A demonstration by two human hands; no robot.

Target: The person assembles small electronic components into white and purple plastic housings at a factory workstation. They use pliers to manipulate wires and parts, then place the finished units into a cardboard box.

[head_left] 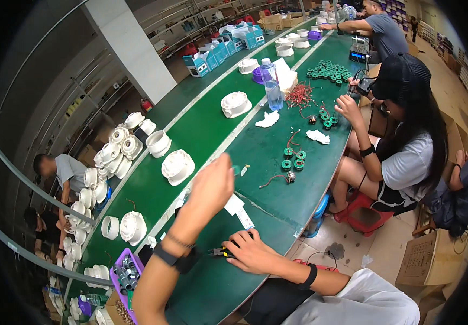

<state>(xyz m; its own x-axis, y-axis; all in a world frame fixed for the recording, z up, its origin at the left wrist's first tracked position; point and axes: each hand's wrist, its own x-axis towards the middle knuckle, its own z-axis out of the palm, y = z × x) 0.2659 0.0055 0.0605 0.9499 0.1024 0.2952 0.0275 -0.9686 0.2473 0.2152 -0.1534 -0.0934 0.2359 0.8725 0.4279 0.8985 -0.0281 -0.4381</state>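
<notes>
the left hand [210, 187] is raised above the green desk [212, 281], fingers drawn loosely together and blurred; whether it pinches anything i cannot tell. just below and left of its wrist sits a purple tray [124, 273] of small metal cylinders, and beyond the hand, across the pale divider strip, white round housings [177, 166] lie on the far lane. near its fingertips, to the right, a white paper slip [239, 211] lies flat on the desk.

the right hand [253, 253] rests low on the desk, closed around small pliers [218, 251] with yellow and black grips, the nose pointing left toward the left forearm. beyond this hand, well apart, lie green wire coils [293, 160] and a loose wired part [289, 177] (red leads trailing).

judging by this, the step in hand looks like a reach or pick with the left while the tool waits ready. the next move would call for bringing a part down beside the pliers and steadying it so the nose can meet it cleanly.

farther right, a seated person [407, 146] works at the same desk.
</notes>
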